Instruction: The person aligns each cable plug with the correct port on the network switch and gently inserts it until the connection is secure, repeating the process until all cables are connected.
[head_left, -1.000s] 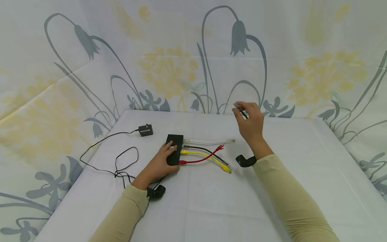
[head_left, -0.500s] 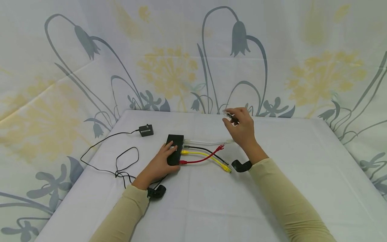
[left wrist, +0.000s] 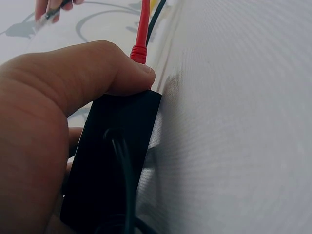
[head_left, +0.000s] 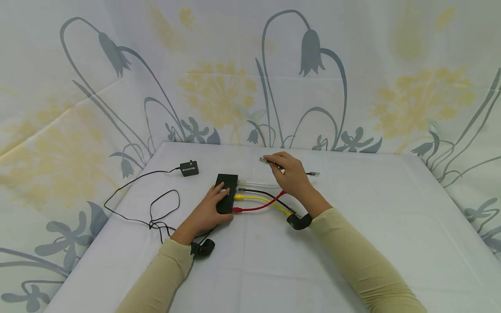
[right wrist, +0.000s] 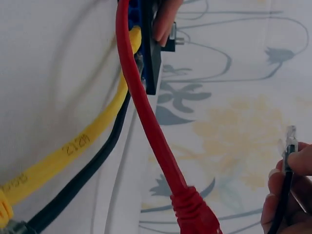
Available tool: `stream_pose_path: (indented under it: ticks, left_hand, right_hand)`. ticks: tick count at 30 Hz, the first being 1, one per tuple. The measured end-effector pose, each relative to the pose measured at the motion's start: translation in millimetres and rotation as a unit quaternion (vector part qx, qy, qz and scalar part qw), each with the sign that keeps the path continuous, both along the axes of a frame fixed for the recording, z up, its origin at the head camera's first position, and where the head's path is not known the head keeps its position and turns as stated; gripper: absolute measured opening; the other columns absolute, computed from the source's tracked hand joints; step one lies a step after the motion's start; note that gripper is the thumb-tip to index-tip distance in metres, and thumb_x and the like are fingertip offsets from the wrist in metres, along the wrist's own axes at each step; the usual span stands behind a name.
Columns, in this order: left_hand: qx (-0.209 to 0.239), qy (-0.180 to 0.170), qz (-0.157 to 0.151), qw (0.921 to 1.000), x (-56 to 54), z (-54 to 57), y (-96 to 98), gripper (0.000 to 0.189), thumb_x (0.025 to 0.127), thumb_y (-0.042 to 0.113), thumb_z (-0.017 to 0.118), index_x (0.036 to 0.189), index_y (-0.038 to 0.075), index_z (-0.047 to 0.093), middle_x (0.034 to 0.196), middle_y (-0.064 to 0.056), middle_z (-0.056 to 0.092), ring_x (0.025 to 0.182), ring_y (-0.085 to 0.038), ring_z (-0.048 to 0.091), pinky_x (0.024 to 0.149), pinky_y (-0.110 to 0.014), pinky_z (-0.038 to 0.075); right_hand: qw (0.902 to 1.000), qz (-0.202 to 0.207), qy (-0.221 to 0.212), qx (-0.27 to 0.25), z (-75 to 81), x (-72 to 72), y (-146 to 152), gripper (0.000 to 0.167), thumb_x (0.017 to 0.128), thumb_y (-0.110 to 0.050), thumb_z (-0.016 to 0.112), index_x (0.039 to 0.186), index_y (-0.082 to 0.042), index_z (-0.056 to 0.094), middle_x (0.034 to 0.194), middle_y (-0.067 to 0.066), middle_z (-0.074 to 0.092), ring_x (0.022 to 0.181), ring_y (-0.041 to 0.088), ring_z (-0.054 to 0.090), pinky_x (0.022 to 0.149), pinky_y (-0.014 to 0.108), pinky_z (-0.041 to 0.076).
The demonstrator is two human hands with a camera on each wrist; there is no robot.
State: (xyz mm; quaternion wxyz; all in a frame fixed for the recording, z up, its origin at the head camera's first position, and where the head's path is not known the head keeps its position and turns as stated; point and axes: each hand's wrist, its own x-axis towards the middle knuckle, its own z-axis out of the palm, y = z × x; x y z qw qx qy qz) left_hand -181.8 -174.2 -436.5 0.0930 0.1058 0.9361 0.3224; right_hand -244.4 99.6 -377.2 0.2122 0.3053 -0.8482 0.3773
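Note:
My left hand (head_left: 205, 213) holds a black network switch (head_left: 227, 179) on the table, fingers over its top and thumb against its near end. The thumb (left wrist: 107, 68) lies beside a red plug in the left wrist view. White (head_left: 260, 184), black (head_left: 268, 193), yellow (head_left: 258, 199) and red (head_left: 256, 209) Ethernet cables run right from the switch. My right hand (head_left: 291, 174) pinches another black Ethernet cable (right wrist: 285, 180) near its clear plug (head_left: 265, 161), above the table and right of the switch. Its other end (head_left: 313, 174) sticks out behind the hand.
A black power adapter (head_left: 189, 168) lies left of the switch. Its thin cord (head_left: 150, 224) loops over the white table (head_left: 274, 269) toward my left wrist. A flower-patterned cloth (head_left: 219, 43) hangs behind the table.
My right hand has moved left and down with the black Ethernet cable, from beyond the loose cable ends toward the switch. The left hand and switch have stayed put.

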Motion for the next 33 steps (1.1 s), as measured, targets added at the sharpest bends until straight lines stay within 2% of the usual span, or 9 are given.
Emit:
stream_pose_path:
  ticks: [7, 17, 26, 33]
  left_hand:
    - [0.001, -0.001, -0.002, 1.0, -0.2, 0.6, -0.2, 0.085, 0.081, 0.039, 0.074, 0.153, 0.022, 0.031, 0.164, 0.003, 0.011, 0.152, -0.03, -0.001, 0.114, -0.061, 0.022]
    - [-0.003, 0.003, -0.002, 1.0, -0.4, 0.5, -0.6, 0.085, 0.081, 0.04, 0.075, 0.153, 0.022, 0.032, 0.164, 0.002, 0.012, 0.152, -0.031, 0.0, 0.114, -0.061, 0.022]
    - [-0.004, 0.004, -0.004, 1.0, 0.0, 2.1, 0.2, 0.086, 0.081, 0.04, 0.075, 0.153, 0.021, 0.032, 0.164, 0.001, 0.012, 0.152, -0.032, 0.0, 0.114, -0.061, 0.022]
    - [-0.003, 0.013, -0.005, 0.9999, -0.4, 0.6, -0.8, 0.085, 0.081, 0.039, 0.075, 0.152, 0.02, 0.033, 0.164, 0.001, 0.012, 0.152, -0.033, 0.002, 0.114, -0.061, 0.023]
  right_hand:
    - [0.9981, 0.004, -0.049, 0.037, -1.5, 1.5, -15.9, 0.028, 0.096, -0.008, 0.058, 0.123, -0.007, 0.066, 0.116, 0.009, 0.066, 0.094, 0.022, 0.066, 0.079, 0.035, 0.055]
    - [0.9905, 0.006, -0.116, 0.074, -6.3, 5.5, -37.5, 0.027, 0.096, -0.012, 0.059, 0.122, -0.015, 0.067, 0.119, 0.005, 0.068, 0.1, 0.021, 0.066, 0.081, 0.036, 0.055]
    - [0.9831, 0.029, -0.145, 0.108, -14.8, 9.3, -48.3, 0.027, 0.097, -0.013, 0.058, 0.123, -0.015, 0.066, 0.117, 0.004, 0.067, 0.098, 0.018, 0.067, 0.075, 0.031, 0.054]
    - [0.9772, 0.037, -0.166, 0.127, -20.8, 16.8, -53.2, 0.018, 0.094, -0.013, 0.063, 0.112, -0.013, 0.067, 0.107, 0.002, 0.07, 0.094, 0.017, 0.067, 0.078, 0.032, 0.054]
